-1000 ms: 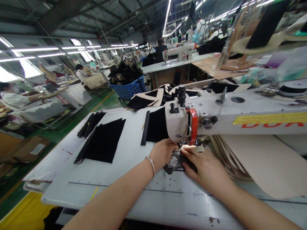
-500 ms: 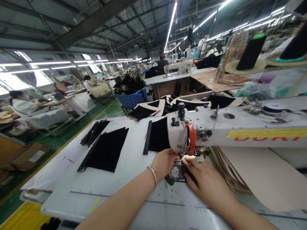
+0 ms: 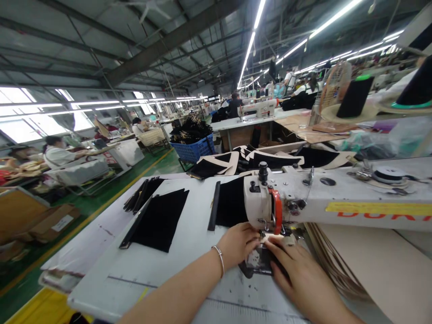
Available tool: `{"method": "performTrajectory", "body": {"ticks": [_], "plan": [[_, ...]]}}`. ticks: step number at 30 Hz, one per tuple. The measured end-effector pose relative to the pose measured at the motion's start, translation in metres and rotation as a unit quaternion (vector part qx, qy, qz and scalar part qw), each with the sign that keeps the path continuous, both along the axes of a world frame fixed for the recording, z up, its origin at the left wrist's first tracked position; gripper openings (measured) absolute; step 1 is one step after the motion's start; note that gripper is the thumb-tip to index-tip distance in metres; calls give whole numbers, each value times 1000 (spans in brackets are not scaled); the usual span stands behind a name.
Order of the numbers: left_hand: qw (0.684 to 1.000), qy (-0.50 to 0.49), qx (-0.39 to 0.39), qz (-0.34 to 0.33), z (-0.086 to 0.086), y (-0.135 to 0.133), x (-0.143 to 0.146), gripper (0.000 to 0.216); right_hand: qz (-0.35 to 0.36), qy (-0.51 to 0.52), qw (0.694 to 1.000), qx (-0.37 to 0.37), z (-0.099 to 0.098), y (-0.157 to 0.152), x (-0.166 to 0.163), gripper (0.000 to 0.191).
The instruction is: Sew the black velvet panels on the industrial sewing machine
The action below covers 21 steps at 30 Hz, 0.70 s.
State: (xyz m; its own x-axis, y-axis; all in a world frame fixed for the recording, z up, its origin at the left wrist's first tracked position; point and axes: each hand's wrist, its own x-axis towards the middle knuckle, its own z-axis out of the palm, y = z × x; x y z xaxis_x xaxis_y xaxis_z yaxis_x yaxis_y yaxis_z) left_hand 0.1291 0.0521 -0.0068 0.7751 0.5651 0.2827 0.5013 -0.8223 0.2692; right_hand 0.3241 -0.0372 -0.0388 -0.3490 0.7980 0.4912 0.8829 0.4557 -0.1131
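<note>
Factory sewing floor under long strip lights, co-workers at distant benches; white worktable (image 3: pixel 162 279) in the foreground with sewing machine (image 3: pixel 337 198) across it. Dark workpiece (image 3: pixel 258 263): small, flat on the machine bed under the needle, between both hands. Left hand (image 3: pixel 238 243): fingers curled close together, tips on the piece's left edge just beside the presser foot; pinched or merely pressed, not discernible. Right hand (image 3: pixel 300 279): fingers straight and side by side, laid flat over the piece's right part. Handling, by judgement: thin, light, limp, prone to sliding or puckering; best held flat by the edges on either side of the needle, fingertips clear of its path. Nearby: black fabric panels (image 3: pixel 162 220) to the left, beige sheets (image 3: pixel 378 261) stacked on the right, blue crate (image 3: pixel 194 152) beyond.
</note>
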Motion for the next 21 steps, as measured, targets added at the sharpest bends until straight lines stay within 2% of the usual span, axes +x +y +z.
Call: {"method": "performTrajectory", "body": {"ticks": [2, 4, 9, 13, 15, 18, 21], "plan": [[999, 42, 23, -14, 0, 10, -7, 22, -6, -5, 999, 31, -7, 1, 3, 43], [996, 78, 45, 4, 2, 27, -22, 26, -7, -13, 998, 61, -12, 3, 5, 43], [972, 136, 74, 178, 8, 90, -65, 32, 19, -30, 994, 101, -12, 9, 6, 42], [952, 141, 89, 256, 10, 138, -77, 22, 25, -35, 993, 110, -12, 14, 8, 37], [939, 140, 92, 301, 9, 155, -80, 25, 26, -33, 993, 107, -13, 17, 8, 36], [916, 129, 94, 368, 9, 170, -85, 39, 26, -20, 995, 97, -10, 17, 4, 37], [906, 107, 96, 399, 11, 167, -87, 45, 26, 9, 996, 80, 7, 6, -3, 32]]}}
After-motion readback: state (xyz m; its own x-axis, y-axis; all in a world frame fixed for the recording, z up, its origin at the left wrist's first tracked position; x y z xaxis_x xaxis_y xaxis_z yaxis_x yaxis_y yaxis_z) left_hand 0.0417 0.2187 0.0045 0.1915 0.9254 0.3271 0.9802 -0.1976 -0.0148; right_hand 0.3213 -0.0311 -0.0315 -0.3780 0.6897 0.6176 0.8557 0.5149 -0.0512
